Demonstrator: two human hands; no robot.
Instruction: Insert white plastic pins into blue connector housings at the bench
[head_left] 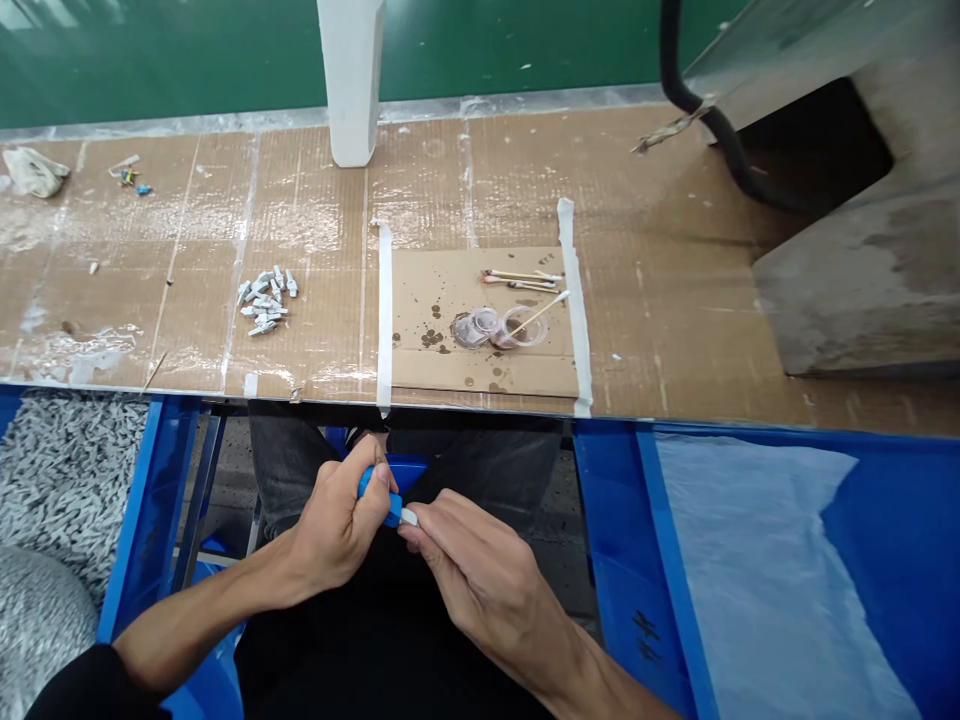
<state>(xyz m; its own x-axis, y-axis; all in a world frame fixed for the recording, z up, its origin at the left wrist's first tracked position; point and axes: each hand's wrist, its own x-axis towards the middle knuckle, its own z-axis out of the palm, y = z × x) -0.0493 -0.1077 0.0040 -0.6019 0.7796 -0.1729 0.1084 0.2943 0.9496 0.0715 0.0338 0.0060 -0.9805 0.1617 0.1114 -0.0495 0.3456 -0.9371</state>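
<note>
My left hand (337,515) is closed around a small blue tool or holder (384,500), whose exact kind I cannot make out. At its right end sits a small white-grey piece (409,517), pinched between the thumb and fingers of my right hand (480,560). Both hands are over my lap, just below the table's front edge. On the table to the left lies a loose pile of similar small grey pieces (266,298). A taped cardboard sheet (420,275) carries clear round lids or cups (480,325), a cotton swab (536,313) leaning in one, and several used swabs (521,278).
At left stands a blue bin (139,500) filled with many grey pieces (71,460). A blue bin at right holds a translucent plastic sheet (757,540). A metal machine housing (862,260) with a black hose (720,120) occupies the right; a white post (351,90) stands at the back.
</note>
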